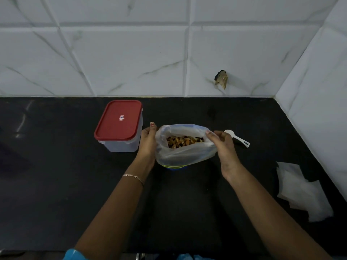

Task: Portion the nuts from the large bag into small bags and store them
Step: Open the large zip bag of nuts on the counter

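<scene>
Lying nearer than the bag (pixel 185 156) and right of it, small bags (pixel 302 190) sit flat. On the counter (pixel 56 184), the left hand (pixel 148 141) grips the bag's left rim and the right hand (pixel 224 145) pinches its right rim; nuts (pixel 183 142) show inside. A scoop (pixel 237 138) lies just right of the bag, a box (pixel 119 126) left.

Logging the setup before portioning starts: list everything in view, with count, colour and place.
large bag: one, clear, counter centre
nuts: many, brown, inside the large bag
container: one, clear with red lid, left of the bag
scoop: one, white, behind the right hand
small bags: pile, whitish, counter's right side
counter: one, black
wall tiles: white, one with a broken hole
bracelet: one, thin, left wrist
left hand: grips the bag's left rim
right hand: pinches the bag's right rim
</scene>
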Demonstrator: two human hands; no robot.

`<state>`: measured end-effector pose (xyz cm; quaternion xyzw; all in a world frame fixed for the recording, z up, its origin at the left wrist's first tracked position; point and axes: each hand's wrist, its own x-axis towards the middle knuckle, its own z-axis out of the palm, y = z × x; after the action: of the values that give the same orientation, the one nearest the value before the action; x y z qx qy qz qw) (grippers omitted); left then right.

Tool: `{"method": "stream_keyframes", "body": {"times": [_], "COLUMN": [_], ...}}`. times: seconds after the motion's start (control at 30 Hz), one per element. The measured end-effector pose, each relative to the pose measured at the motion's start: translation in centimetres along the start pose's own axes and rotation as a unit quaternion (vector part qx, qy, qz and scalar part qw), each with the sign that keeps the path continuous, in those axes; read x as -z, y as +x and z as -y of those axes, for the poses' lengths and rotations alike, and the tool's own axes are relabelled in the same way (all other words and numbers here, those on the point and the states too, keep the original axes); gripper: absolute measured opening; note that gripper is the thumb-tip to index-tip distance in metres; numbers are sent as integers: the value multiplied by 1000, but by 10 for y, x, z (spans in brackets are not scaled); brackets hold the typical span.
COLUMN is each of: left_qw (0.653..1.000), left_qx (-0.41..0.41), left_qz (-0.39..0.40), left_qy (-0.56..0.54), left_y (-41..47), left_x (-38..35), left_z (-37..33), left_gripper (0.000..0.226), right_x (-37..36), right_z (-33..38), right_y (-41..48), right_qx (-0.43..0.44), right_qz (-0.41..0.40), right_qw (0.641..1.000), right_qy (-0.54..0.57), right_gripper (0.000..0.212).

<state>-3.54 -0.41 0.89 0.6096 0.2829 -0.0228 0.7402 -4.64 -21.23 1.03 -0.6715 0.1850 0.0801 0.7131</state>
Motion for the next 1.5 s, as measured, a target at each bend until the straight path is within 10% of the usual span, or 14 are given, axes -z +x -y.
{"method": "stream_keyframes", "body": {"times": [0.27, 0.57, 1.0, 1.33, 1.5], "left_qw": [968, 958, 918, 982, 988], "left_qx": [111, 207, 198, 125, 99], "left_qz": [-224, -82, -50, -54, -74], "left_qy": [-15, -181, -340, -130, -91], "left_y": [-33, -30, -19, 16, 24], "left_x": [-16, -20, -1, -40, -45], "left_z": [28, 17, 25, -5, -8], "left_gripper": [79, 45, 31, 18, 108], "right_x": [-33, -41, -17, -39, -40], "right_z": [-17, -10, -1, 21, 21], "right_y": [-23, -26, -18, 22, 27], "right_qx": [-196, -175, -208, -186, -142], "right_qz": [-156, -128, -100, -91, -38], "right_qw": [965, 957, 896, 929, 947], "right_qy": [81, 193, 380, 307, 284], "right_gripper": [86, 32, 27, 42, 50]}}
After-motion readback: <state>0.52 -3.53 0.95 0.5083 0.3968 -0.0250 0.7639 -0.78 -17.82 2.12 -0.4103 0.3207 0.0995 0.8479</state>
